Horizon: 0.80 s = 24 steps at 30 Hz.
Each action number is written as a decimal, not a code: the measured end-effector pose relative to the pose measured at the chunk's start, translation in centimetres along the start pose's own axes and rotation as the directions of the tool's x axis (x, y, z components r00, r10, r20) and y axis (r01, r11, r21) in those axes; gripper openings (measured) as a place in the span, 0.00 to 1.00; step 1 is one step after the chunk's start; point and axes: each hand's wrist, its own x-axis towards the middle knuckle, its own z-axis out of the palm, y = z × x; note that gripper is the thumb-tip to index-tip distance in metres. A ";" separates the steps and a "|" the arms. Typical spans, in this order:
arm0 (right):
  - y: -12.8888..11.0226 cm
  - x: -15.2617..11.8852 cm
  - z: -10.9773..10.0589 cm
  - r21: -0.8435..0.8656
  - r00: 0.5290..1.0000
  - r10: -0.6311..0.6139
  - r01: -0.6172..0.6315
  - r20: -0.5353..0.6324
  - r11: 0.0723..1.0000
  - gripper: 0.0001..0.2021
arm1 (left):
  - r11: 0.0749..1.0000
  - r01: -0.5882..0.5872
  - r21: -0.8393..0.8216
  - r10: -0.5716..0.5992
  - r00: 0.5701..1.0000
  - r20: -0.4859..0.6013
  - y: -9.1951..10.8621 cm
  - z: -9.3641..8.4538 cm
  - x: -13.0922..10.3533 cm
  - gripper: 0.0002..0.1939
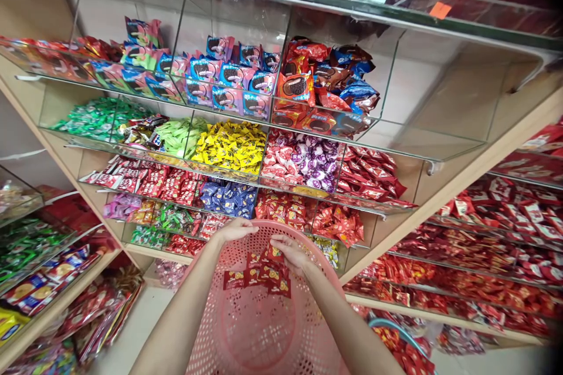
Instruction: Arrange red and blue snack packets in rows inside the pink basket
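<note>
Centrally, the pink basket (259, 334), a perforated tub, opens upward toward the viewer, its far rim against the front of the shelves. Several red packets (258, 277) lie inside, on the far part of the basket, most in a loose row running from left to right and dipping slightly at its right end. Their printed faces are turned up; each outline is nearly square, so that no single long axis can be made out. Smaller overlapping packets lie above the row, the uppermost under the right hand (292, 253). This hand's fingers are bent and drawn close together, tips over the packet's upper edge; whether they pinch it cannot be told. The left hand (237, 229) lies at the far rim, left of centre, with fingers loosely curved; their grip is partly hidden and cannot be judged.

Beyond the rim, glass-fronted compartments hold blue-wrapped sweets (229, 198), yellow-wrapped sweets (231, 146), green-wrapped sweets (103, 117) and, higher, blue-and-pink cookie packs (237, 76). The far rim stands between the packets and the lowest compartments, while both forearms cover parts of the basket's sides. A slanting wooden upright (440, 196) separates the right-hand shelves. At lower right, a light-blue rim (403, 333) curves around further red wrappers, partly behind the right forearm.
</note>
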 end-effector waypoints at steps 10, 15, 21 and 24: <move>-1.0 0.1 1.1 0.066 0.977 0.179 -0.187 0.114 0.980 0.19 | 0.999 0.044 0.024 -0.044 0.999 -0.026 0.4 0.1 -0.1 0.26; -0.6 0.2 1.1 -0.355 0.988 0.060 -0.005 0.145 0.935 0.19 | 0.999 0.040 0.028 -0.039 0.999 -0.033 0.4 0.0 -0.1 0.25; -0.6 1.2 2.1 -0.897 0.896 -0.063 0.442 0.440 0.012 0.19 | 1.000 0.015 0.022 -0.014 0.999 -0.038 0.2 0.2 0.0 0.25; -0.5 1.6 3.2 -0.833 0.864 -0.002 0.484 0.503 -0.268 0.20 | 1.000 0.010 0.020 -0.009 0.999 -0.031 -0.1 0.2 0.1 0.25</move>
